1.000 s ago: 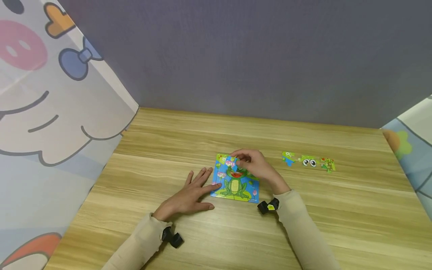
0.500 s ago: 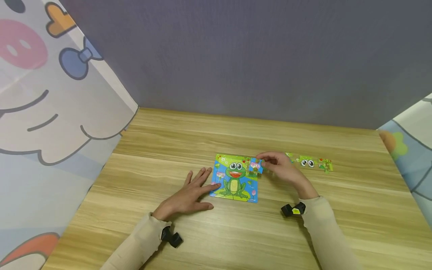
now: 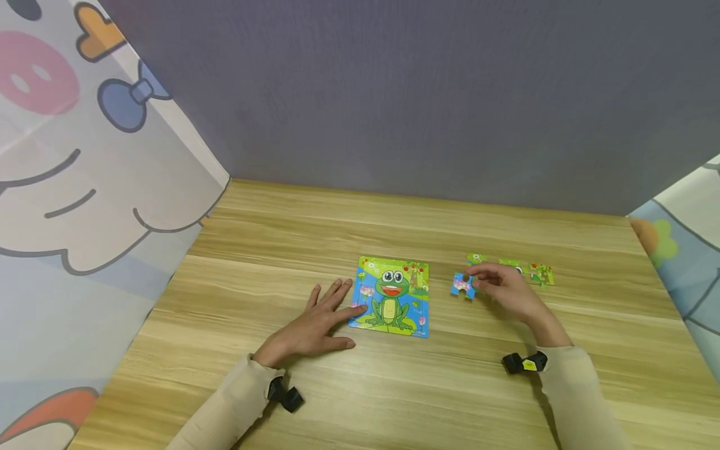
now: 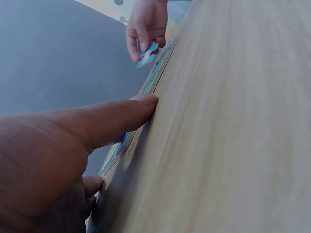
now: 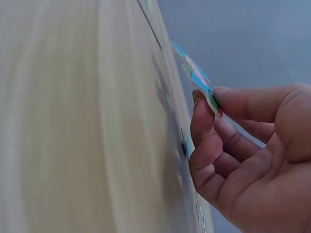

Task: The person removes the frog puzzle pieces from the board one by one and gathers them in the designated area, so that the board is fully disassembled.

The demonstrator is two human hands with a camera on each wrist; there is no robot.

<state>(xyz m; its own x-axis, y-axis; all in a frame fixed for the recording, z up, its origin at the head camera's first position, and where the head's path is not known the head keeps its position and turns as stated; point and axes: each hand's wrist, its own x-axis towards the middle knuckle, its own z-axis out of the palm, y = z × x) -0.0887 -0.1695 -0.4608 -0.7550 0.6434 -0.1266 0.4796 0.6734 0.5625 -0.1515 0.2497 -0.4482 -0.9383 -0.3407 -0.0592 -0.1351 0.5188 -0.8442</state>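
Note:
A square puzzle board [image 3: 390, 312] with a green frog picture lies on the wooden table. My left hand [image 3: 309, 331] rests palm down with spread fingers at its left side, the index finger touching the board's edge. To the right of the board, my right hand [image 3: 509, 294] pinches a blue and pink puzzle piece [image 3: 462, 285] between thumb and fingertips. The right wrist view shows this puzzle piece [image 5: 197, 77] raised off the table, its end between thumb and index finger. Just behind the right hand lie loose puzzle pieces [image 3: 542, 274], partly covered by it.
The wooden table [image 3: 360, 387] meets a grey panel [image 3: 422, 112] at the back. A wall with cartoon pictures [image 3: 112, 187] stands at the left, and another printed wall [image 3: 675, 250] at the right. Black wrist cameras [image 3: 285, 395] sit on both sleeves.
My right hand has moved right with the puzzle piece, from over the board to beside the loose pieces. The frog's upper part is uncovered. My left hand has stayed in place.

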